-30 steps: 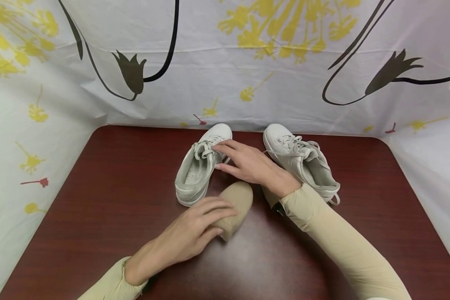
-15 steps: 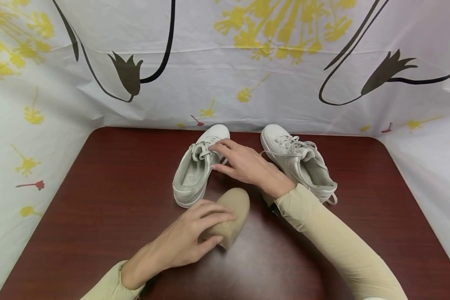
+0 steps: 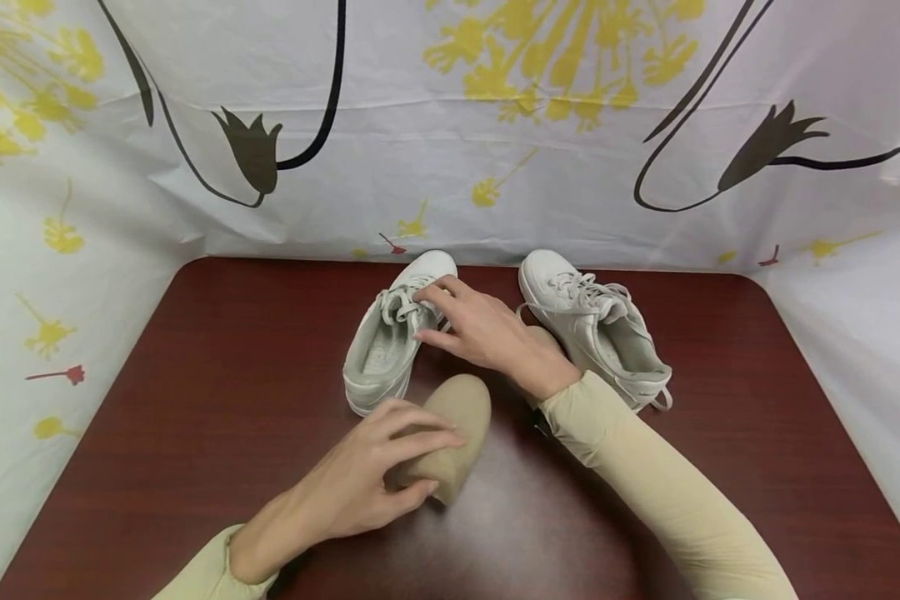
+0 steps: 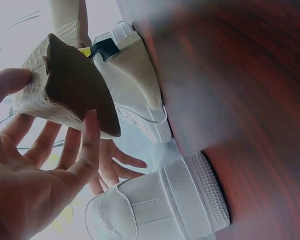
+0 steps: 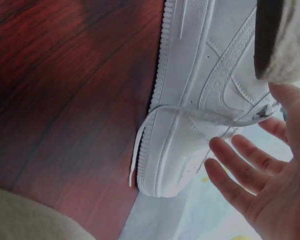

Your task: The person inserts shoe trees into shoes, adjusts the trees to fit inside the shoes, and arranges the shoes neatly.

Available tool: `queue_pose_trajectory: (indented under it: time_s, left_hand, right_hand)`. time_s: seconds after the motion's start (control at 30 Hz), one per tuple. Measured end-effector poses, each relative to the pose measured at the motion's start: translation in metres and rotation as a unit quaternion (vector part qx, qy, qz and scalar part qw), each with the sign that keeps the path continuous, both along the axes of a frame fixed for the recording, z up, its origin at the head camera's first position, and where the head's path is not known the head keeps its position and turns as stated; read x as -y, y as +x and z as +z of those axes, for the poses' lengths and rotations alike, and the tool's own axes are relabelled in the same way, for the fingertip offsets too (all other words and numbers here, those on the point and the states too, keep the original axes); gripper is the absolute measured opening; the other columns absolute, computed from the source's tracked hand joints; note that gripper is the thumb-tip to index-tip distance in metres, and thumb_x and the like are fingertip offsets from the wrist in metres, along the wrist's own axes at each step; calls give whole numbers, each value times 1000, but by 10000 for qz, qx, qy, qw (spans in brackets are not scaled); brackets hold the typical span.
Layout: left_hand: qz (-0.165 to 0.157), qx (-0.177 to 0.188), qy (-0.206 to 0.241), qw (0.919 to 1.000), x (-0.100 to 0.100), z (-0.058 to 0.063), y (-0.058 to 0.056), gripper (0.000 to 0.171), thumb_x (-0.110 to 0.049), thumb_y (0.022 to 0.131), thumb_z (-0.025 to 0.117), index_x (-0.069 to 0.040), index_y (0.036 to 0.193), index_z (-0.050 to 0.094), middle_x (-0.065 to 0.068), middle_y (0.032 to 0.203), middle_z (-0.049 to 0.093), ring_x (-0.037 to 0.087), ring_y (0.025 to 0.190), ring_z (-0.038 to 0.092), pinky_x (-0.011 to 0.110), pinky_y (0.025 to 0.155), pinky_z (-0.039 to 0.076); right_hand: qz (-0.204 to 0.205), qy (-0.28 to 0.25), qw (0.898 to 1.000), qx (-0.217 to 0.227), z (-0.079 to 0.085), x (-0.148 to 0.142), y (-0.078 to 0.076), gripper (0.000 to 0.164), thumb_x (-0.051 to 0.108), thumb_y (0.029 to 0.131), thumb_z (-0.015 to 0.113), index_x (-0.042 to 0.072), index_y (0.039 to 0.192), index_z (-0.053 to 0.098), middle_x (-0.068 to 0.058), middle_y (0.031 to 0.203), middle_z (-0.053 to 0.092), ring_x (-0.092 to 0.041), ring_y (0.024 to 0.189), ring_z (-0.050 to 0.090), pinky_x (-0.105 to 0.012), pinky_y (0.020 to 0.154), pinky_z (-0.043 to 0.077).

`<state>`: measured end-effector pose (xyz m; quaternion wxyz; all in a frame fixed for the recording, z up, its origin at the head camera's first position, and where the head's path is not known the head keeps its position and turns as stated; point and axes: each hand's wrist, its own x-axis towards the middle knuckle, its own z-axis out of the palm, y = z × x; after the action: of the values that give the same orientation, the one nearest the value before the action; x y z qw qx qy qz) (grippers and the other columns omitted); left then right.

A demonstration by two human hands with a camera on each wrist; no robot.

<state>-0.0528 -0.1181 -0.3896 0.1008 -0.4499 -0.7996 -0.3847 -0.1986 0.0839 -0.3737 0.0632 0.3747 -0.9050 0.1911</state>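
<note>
Beige rounded piece (image 3: 461, 412) is in the left hand (image 3: 363, 479), a little below the centre of the head view. Thumb and fingers of this hand are clamped on it, above the dark red table (image 3: 270, 333). The right hand (image 3: 483, 325), near the middle of the frame, has its fingers apart over one white sneaker (image 3: 378, 346); whether a fingertip touches it, we cannot tell.

Right of centre we see another white sneaker (image 3: 596, 329). The head view hides most of a second beige piece (image 3: 543, 336) behind the right wrist, but the left wrist view shows it more fully, beside that sneaker. Only the left wrist view gives us the dark near end of the held piece; if it is hollow, we cannot tell. The right wrist view alone shows us clearly a loose lace (image 5: 210, 117) crossing the sneaker's sole edge, and a raised row of rings (image 5: 227, 62) on the side.

In the left wrist view, a heel mark (image 4: 104, 216) and a small yellow label (image 4: 85, 51) are too small for us to read.
</note>
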Motion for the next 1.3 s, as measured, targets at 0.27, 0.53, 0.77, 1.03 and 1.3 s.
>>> queue_pose_trajectory:
  time_s: [0.27, 0.53, 0.77, 1.03, 1.3]
  left_hand:
    - [-1, -122, 180, 9998, 2, 1, -2, 51, -15, 80, 77, -23, 128, 66, -7, 126, 60, 15, 114, 51, 28, 95, 43]
    - [148, -159, 168, 9996, 6, 6, -3, 51, -15, 77, 78, -24, 127, 67, -9, 124, 61, 15, 113, 52, 28, 93, 45]
    - [205, -128, 90, 9997, 13, 15, -5, 51, -16, 77, 79, -25, 126, 68, -9, 124, 61, 15, 115, 52, 30, 94, 45]
    - [116, -333, 271, 9990, 12, 22, -9, 51, -14, 75, 78, -23, 125, 68, -6, 123, 62, 17, 114, 52, 32, 92, 46]
    - [83, -450, 342, 9984, 12, 25, -8, 50, -15, 76, 78, -21, 124, 69, -5, 122, 63, 19, 114, 53, 29, 97, 42]
  right_hand:
    - [-148, -55, 9998, 83, 2, 2, 1, 43, 45, 94, 65, 21, 129, 57, -4, 123, 54, -16, 78, 60, -37, 62, 51]
    - [-235, -97, 9994, 227, -1, 2, 0, 44, 46, 93, 67, 22, 129, 58, -3, 123, 54, -16, 82, 59, -37, 66, 51]
    - [-243, -207, 9991, 292, -3, 1, 0, 44, 46, 92, 68, 22, 128, 58, -4, 123, 53, -18, 85, 59, -37, 70, 51]
    - [-106, -465, 9979, 430, -3, 2, -3, 43, 43, 92, 70, 20, 127, 59, -5, 121, 53, -23, 91, 61, -36, 78, 50]
    - [-132, -658, 9956, 657, -4, 2, -4, 44, 41, 89, 73, 20, 126, 60, -7, 120, 54, -22, 104, 62, -36, 84, 51]
